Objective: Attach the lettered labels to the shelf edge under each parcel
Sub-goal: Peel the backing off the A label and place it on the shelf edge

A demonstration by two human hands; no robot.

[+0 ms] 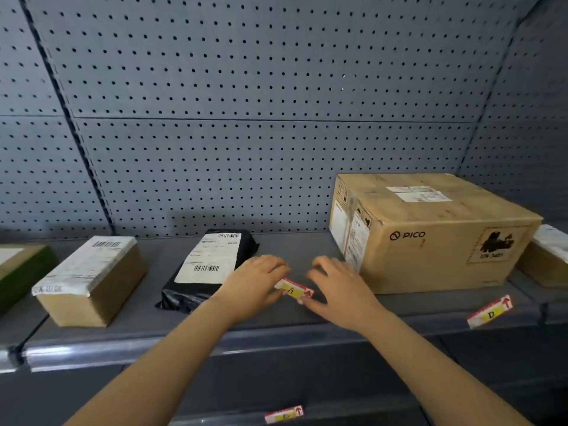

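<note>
Head view, looking down at a grey shelf edge in front of a pegboard back. My left hand and right hand meet over the shelf top, each with fingers curled onto one end of label A — yellow, with a red arrow. It sits between the black bag and the PICO carton, back from the front edge and not yet attached.

Risks, as I judge them: the label is midway between two parcels, so it could end up clearly under neither. Pressed down from one end only, it may go on crooked, like label D, which sits tilted in front of the carton.

Counts: five parcels — a green box cut off at left, a brown box, the bag, the carton, and a far-right box partly hidden. Three labels: A, D, and a lower label, its letter unreadable.
</note>
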